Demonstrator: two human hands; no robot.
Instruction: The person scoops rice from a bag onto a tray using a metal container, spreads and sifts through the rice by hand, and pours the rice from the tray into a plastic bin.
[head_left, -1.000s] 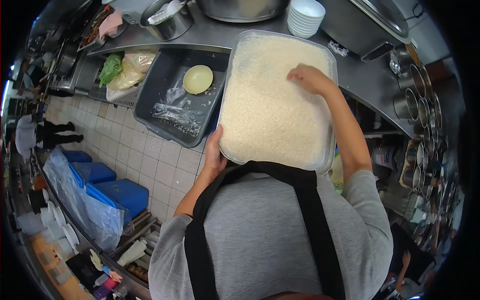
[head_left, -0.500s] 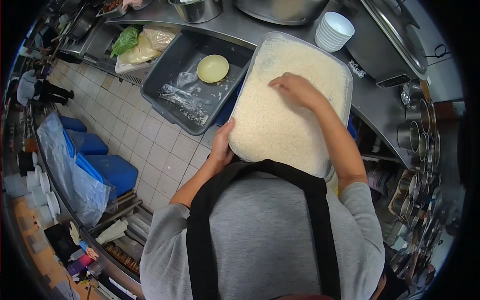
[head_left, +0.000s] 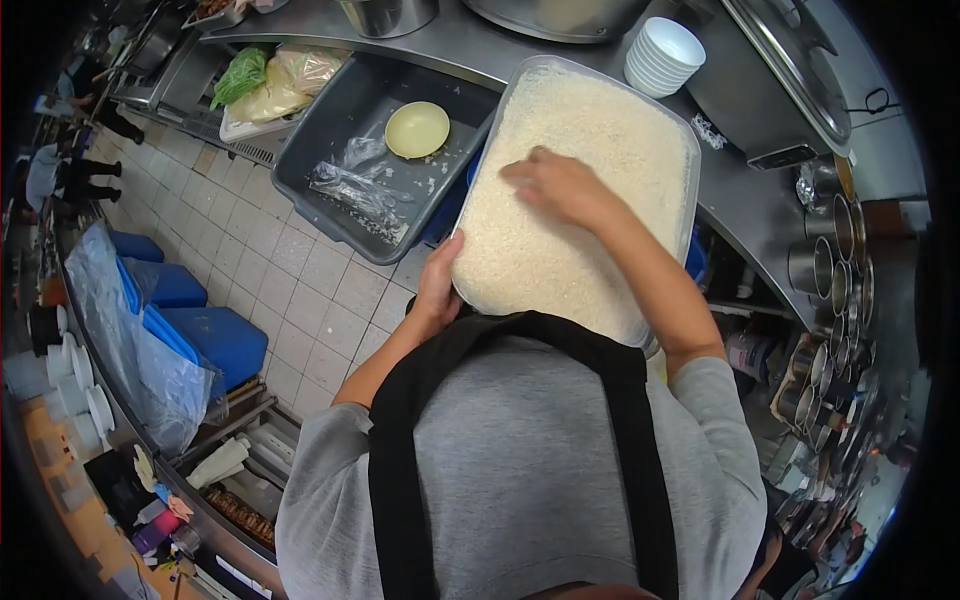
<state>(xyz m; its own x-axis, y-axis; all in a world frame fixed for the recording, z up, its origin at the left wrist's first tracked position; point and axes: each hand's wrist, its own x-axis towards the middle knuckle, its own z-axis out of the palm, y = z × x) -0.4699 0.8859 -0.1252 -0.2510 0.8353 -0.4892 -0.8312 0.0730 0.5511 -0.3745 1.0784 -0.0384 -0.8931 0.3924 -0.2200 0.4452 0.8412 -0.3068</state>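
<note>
A clear rectangular tub (head_left: pixel 692 190), filled nearly to its rim with pale white grains (head_left: pixel 560 245), rests partly on the steel counter and reaches back to my apron. My left hand (head_left: pixel 437 283) grips the tub's near left corner, thumb up on its edge. Over the left part of the grains is my right hand (head_left: pixel 556 186), its fingers apart and slightly blurred, touching or just above the surface. Left of the tub, a grey bin (head_left: pixel 290 180) holds a yellow-green bowl (head_left: pixel 417 130), crumpled clear plastic (head_left: pixel 360 192) and scattered grains.
Stacked white bowls (head_left: pixel 664 57) and a large steel cooker (head_left: pixel 765 90) stand behind the tub. Leafy greens and bagged food (head_left: pixel 270 95) lie beyond the bin. Blue boxes (head_left: pixel 215 345) are on the left. A person (head_left: pixel 45 175) stands at far left; pots hang at right.
My right hand has swept leftward across the grains, from the right part of the tub to the left. My left hand keeps its hold on the corner. The head view has shifted.
</note>
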